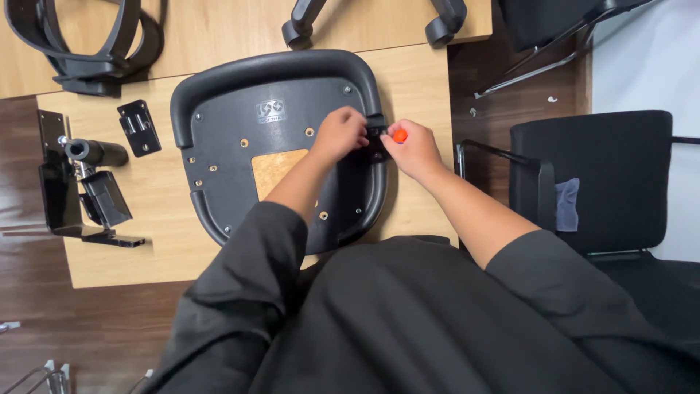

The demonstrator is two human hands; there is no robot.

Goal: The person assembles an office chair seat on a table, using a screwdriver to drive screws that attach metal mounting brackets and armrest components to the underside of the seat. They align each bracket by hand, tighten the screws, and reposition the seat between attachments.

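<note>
The small black plastic bracket (377, 138) sits pinched between the left hand (339, 135) fingers and the right hand (414, 149), at the right rim of the upturned black plastic seat pan (240, 109). The right fingers are clenched around an orange-handled tool (399, 135); its long axis is hidden.

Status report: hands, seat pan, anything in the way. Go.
Left hand pinching black bracket at seat pan edge. Right hand gripping orange-handled tool. Nothing blocking.

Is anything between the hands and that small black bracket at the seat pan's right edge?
Nothing visible. The left hand and the right hand, which holds an orange-tipped tool, both already touch the black bracket on the seat pan.
</note>
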